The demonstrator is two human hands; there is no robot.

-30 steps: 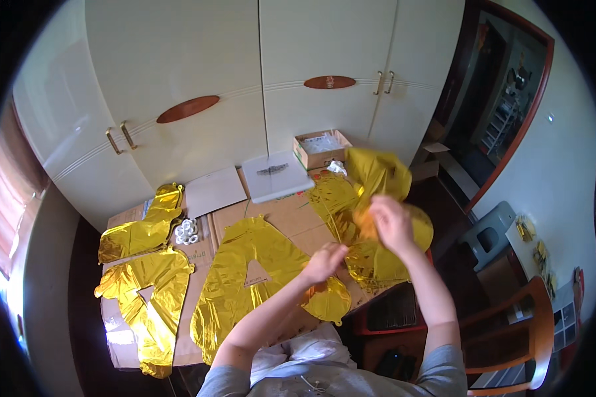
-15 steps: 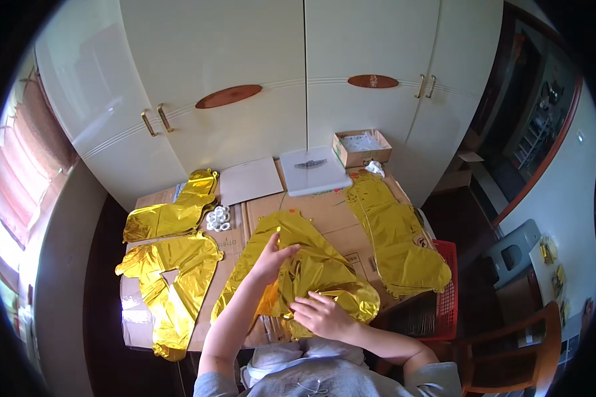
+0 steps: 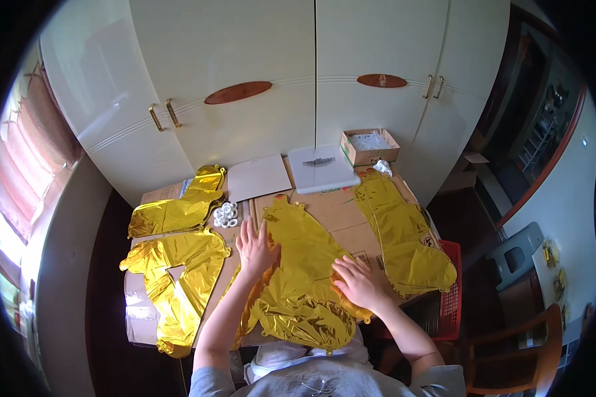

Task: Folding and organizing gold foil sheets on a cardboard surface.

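Observation:
A flat, uninflated gold foil balloon [image 3: 301,248] lies across the middle of the cardboard-covered table, its near end crumpled and hanging over the front edge. My left hand [image 3: 255,251] rests at its left edge, fingers spread and pointing away from me. On its right edge lies my right hand [image 3: 359,283], palm down with fingers stretched out. Neither hand grips the foil. More flat gold foil balloons are spread about: one at the back left [image 3: 172,213], one at the front left [image 3: 182,264], and a long one [image 3: 404,238] on the right.
White rings [image 3: 226,215] are heaped behind my left hand. At the back are a grey board [image 3: 258,177], a translucent sheet [image 3: 319,172], a small carton [image 3: 369,147] of clear plastic and a crumpled white piece [image 3: 383,167]. A red basket [image 3: 451,284] and wooden chair [image 3: 510,344] stand right.
The middle balloon has been turned and flattened, and its near end now hangs toward me. My left hand has shifted left, my right hand right and farther from me. The view has tilted slightly.

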